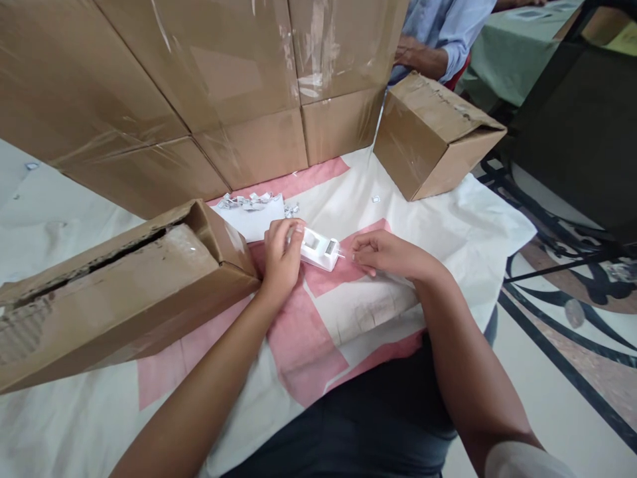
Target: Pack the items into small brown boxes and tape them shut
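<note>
My left hand (283, 249) grips the left end of a small white plastic device (318, 248), its fingers over the top. A small dark rectangular window shows near the device's right end, and a thin pale prong juts out there. Just right of that prong is my right hand (374, 252), its fingers curled together; whatever they pinch, if anything, is too small to make out. Behind my left hand lies a white sheet (253, 218) with a heap of small white-and-grey pieces (251, 200) along its far edge. One small pale piece (376, 198) lies apart on the cloth.
Taped cardboard boxes (239, 79) form a wall at the back. One long carton (119, 292) stands at left, another box (432, 136) at back right. A pink-and-white cloth (308, 345) covers the table. Beyond are a person's arm (428, 60) and a dark chair (577, 126).
</note>
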The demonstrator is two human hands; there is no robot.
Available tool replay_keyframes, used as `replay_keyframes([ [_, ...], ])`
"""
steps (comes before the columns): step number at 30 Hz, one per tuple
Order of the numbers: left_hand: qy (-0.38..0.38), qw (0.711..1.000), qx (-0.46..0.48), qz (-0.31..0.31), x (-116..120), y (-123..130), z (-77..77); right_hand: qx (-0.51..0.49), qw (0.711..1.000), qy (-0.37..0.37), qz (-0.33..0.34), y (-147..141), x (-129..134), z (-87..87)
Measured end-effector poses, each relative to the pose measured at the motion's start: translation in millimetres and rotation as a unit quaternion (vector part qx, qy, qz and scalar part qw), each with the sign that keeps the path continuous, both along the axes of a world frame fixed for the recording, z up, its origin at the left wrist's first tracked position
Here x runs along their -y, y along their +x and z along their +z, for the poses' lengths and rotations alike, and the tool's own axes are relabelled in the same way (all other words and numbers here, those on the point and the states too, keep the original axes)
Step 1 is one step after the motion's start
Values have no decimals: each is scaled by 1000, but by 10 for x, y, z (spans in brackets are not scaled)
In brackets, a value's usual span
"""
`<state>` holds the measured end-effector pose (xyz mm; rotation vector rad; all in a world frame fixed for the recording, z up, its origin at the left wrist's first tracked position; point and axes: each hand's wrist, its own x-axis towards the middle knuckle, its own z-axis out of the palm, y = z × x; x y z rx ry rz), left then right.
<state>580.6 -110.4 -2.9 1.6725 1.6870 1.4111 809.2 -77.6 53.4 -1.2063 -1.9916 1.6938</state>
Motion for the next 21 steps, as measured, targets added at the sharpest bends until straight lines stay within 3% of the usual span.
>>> replay_keyframes([
  [4,57,991,-116,22,130,56,61,8,1000,1,-6,-13,9,-8],
  [8,134,964,-231,-15,230,151,102,3,1000,20,5,-7,6,-42],
  [16,104,948,-293,-63,286,219,41,2,1000,23,0,-13,24,-48],
  [18,135,947,-279,-89,363,252,119,-1,1000,17,-3,-18,35,-43],
  [21,227,944,-201,-128,459,336,427,-11,1000,12,0,-25,45,-33],
])
